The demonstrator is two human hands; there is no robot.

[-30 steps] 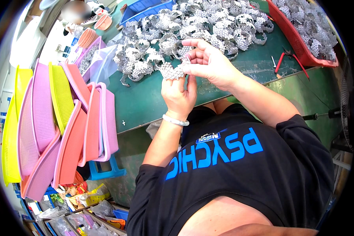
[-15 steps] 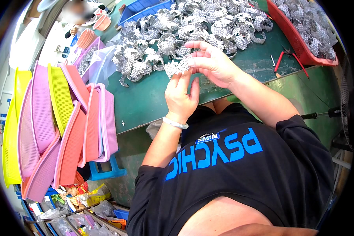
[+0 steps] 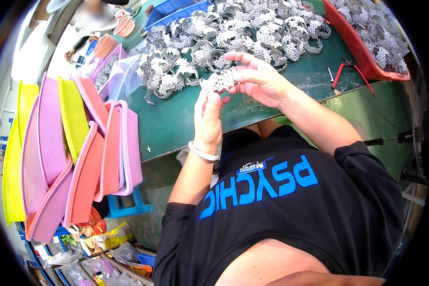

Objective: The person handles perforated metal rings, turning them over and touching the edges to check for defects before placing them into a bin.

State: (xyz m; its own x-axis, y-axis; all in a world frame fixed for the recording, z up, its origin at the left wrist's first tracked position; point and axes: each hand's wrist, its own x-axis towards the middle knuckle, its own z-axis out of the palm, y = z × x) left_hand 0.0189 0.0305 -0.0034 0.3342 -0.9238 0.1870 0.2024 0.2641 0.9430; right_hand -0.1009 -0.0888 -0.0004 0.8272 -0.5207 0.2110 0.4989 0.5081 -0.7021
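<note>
A small silver lattice strip (image 3: 218,81), studded and glinting, is held in the air just above the near part of the green table (image 3: 176,124), between both hands. The left hand (image 3: 208,117) rises from below with its fingers pressed together on the strip's lower edge, thumb and fingertips pinching it. The right hand (image 3: 257,81) comes in from the right, thumb and forefinger closed on the strip's right end while the other fingers spread out above it. A pale bracelet (image 3: 202,152) circles the left wrist.

Just beyond the hands, a big heap of silver lattice bands (image 3: 233,33) covers the far half of the table, many curled into rings. A red tray (image 3: 352,43) at the far right holds more of the same silver pieces. Red-handled pliers (image 3: 343,74) lie on the table near that tray, well to the right of the hands. A blue bin (image 3: 171,9) sits at the far edge behind the heap.

To the left, a leaning stack of pink, salmon and yellow plastic baskets (image 3: 71,152) stands on edge beside the table, over a blue stool (image 3: 128,205). A black-handled tool (image 3: 391,139) lies on the lower green ledge at right. Another person's hand (image 3: 71,53) shows far off at upper left
</note>
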